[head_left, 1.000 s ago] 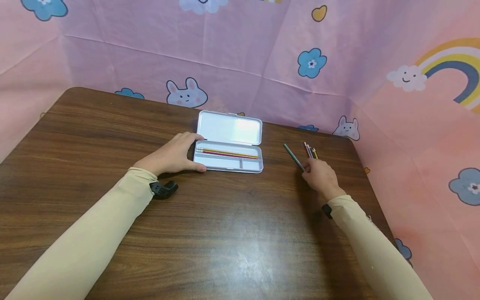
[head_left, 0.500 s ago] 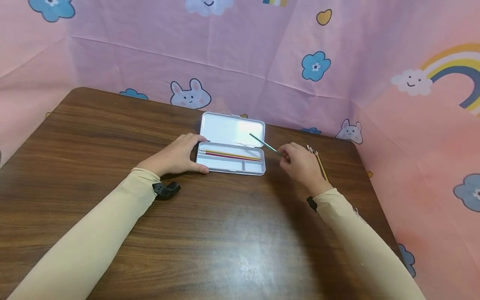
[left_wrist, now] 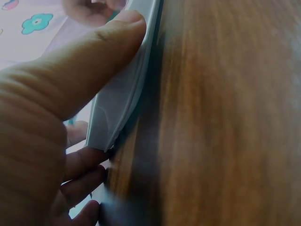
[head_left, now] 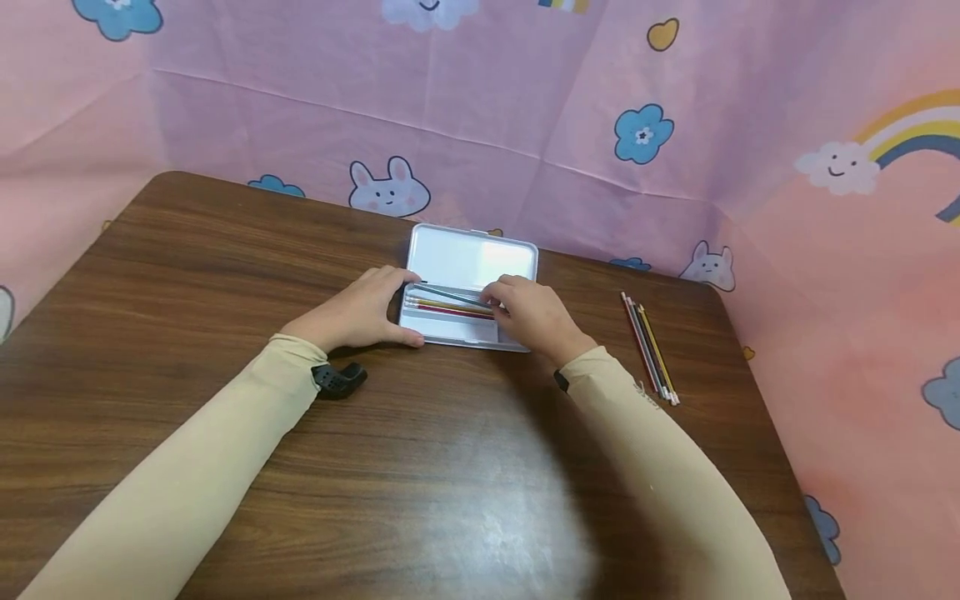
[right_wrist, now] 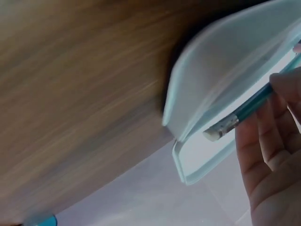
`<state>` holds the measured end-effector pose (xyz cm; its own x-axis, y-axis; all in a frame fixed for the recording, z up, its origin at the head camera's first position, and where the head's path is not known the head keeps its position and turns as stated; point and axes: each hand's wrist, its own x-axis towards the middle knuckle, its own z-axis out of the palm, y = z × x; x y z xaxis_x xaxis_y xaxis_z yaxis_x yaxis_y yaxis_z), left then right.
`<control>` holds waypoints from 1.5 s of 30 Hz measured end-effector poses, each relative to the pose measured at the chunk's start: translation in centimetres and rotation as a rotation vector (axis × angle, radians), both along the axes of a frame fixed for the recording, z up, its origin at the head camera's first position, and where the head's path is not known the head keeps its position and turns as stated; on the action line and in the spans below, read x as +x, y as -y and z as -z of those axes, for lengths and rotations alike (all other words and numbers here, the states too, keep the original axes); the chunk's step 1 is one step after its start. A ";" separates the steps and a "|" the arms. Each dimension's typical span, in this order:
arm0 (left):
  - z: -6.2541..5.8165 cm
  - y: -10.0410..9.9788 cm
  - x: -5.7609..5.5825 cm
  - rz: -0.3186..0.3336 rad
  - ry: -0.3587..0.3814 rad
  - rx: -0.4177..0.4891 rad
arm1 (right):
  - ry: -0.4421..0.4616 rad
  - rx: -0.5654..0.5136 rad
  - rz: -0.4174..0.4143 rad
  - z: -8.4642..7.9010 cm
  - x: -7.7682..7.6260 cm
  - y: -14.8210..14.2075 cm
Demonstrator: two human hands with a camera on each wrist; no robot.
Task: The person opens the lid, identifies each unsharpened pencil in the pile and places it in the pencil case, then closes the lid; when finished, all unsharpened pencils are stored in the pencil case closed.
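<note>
A white pencil case (head_left: pixel 448 330) lies open on the table, its lid (head_left: pixel 457 252) tipped back. My left hand (head_left: pixel 351 313) grips the case's left end, thumb on the front edge and fingers at the back; the left wrist view shows the thumb along the case wall (left_wrist: pixel 110 110). Between thumb and fingers, my right hand (head_left: pixel 536 318) pinches a green pencil (right_wrist: pixel 254 102) by its eraser end. That pencil slants over the case's back compartment, its far tip near my left fingers. A yellow pencil (head_left: pixel 452 307) and a red pencil (head_left: pixel 453 312) lie side by side inside.
Several pencils (head_left: pixel 660 356) lie together on the brown wooden table (head_left: pixel 420 467), to the right of the case. A patterned pink and purple cloth (head_left: pixel 480 125) hangs behind the table and along its right side.
My right hand has carried the green pencil left, from beside the loose pencils to over the case. The loose pencils are now uncovered. My left hand has stayed on the case.
</note>
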<state>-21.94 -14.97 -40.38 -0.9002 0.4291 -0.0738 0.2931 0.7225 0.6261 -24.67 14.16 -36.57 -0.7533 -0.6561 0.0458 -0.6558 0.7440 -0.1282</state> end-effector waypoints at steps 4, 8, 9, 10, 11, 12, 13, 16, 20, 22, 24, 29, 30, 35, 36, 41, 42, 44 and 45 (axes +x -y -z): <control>0.1 -0.1 0.1 -0.006 0.006 0.005 | 0.013 0.028 -0.013 0.4 -0.5 1.0; 0.1 -0.1 0.1 -0.007 0.009 0.009 | 0.033 0.069 -0.006 0.6 -0.9 1.5; 0.1 -0.2 0.1 -0.007 0.010 0.010 | 0.039 0.077 -0.003 0.6 -0.9 1.6; 0.0 -0.2 0.1 -0.008 0.010 0.011 | 0.043 0.081 -0.002 0.7 -1.0 1.6; 0.0 -0.2 0.1 -0.007 0.008 0.010 | 0.046 0.084 -0.002 0.7 -1.0 1.6; 0.0 -0.1 0.1 -0.008 0.007 0.010 | 0.046 0.085 -0.003 0.7 -1.0 1.7; 0.0 -0.1 0.1 -0.009 0.007 0.010 | 0.046 0.085 -0.003 0.8 -1.1 1.7; 0.1 0.0 0.1 -0.012 0.005 0.008 | 0.040 0.083 -0.010 0.9 -1.2 1.8; 0.2 -0.1 0.1 -0.011 -0.005 0.003 | 0.043 0.089 -0.014 1.1 -1.2 1.8; 0.3 -0.1 0.1 -0.009 -0.010 0.000 | 0.043 0.097 -0.019 1.2 -1.2 1.8; 0.3 -0.2 0.1 -0.007 -0.015 -0.001 | 0.042 0.104 -0.022 1.2 -1.2 1.8; 0.5 -0.1 0.1 -0.005 -0.029 -0.002 | 0.029 0.111 -0.020 1.2 -0.9 1.6; 0.5 -0.1 0.2 -0.004 -0.031 -0.002 | 0.021 0.104 -0.017 1.1 -0.8 1.5; 0.6 -0.2 0.0 0.002 -0.028 0.002 | -0.039 0.026 0.032 0.4 0.5 -1.0; 0.6 -0.2 0.0 0.002 -0.028 0.003 | -0.052 0.006 0.056 0.3 0.8 -2.0; 0.7 -0.2 -0.1 -0.005 -0.023 0.007 | -0.030 -0.003 0.271 -0.4 2.1 -9.1; 0.7 -0.2 -0.1 -0.006 -0.020 0.006 | -0.008 0.011 0.324 -0.4 2.3 -10.7; 0.6 -0.3 -0.2 -0.005 -0.016 0.004 | 0.043 0.059 0.421 -0.5 2.9 -13.9; 0.6 -0.3 -0.3 -0.004 -0.013 0.002 | 0.071 0.082 0.465 -0.5 3.2 -15.3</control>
